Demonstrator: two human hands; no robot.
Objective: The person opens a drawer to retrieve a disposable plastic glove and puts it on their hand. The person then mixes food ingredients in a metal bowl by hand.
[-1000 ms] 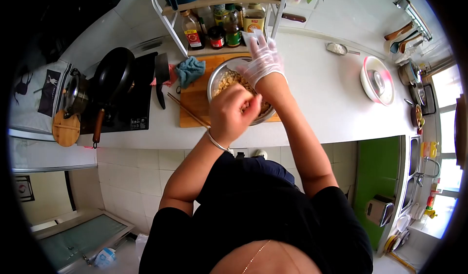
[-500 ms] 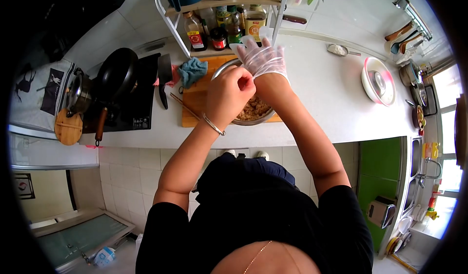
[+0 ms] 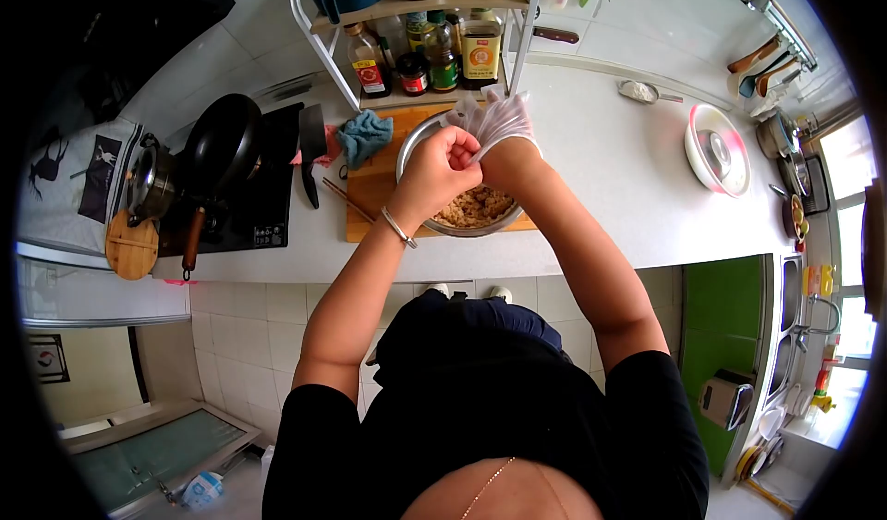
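A clear disposable plastic glove (image 3: 495,119) covers my right hand (image 3: 510,150), whose fingers point away from me, apart and slightly bent, holding nothing. My left hand (image 3: 438,171) is bare, with a bracelet (image 3: 401,227) at the wrist. It pinches the edge of the glove near my right wrist. Beneath both hands sits a metal bowl (image 3: 404,150) with a brown, crumbly mixture (image 3: 474,208) that looks like minced filling. The bowl rests on a wooden cutting board (image 3: 366,187), and the hands hide part of its far side.
Chopsticks (image 3: 347,198) and a blue cloth (image 3: 365,134) lie at the board's left. Further left are a cleaver (image 3: 312,141) and a black pan (image 3: 222,146). A rack (image 3: 333,53) holds bottles behind. To the right are a scoop of white powder (image 3: 639,92) and a basin (image 3: 699,150).
My right hand has drawn slightly back toward me, its gloved fingers less stretched out. My left hand keeps pinching the glove's edge, its fingers turned a little.
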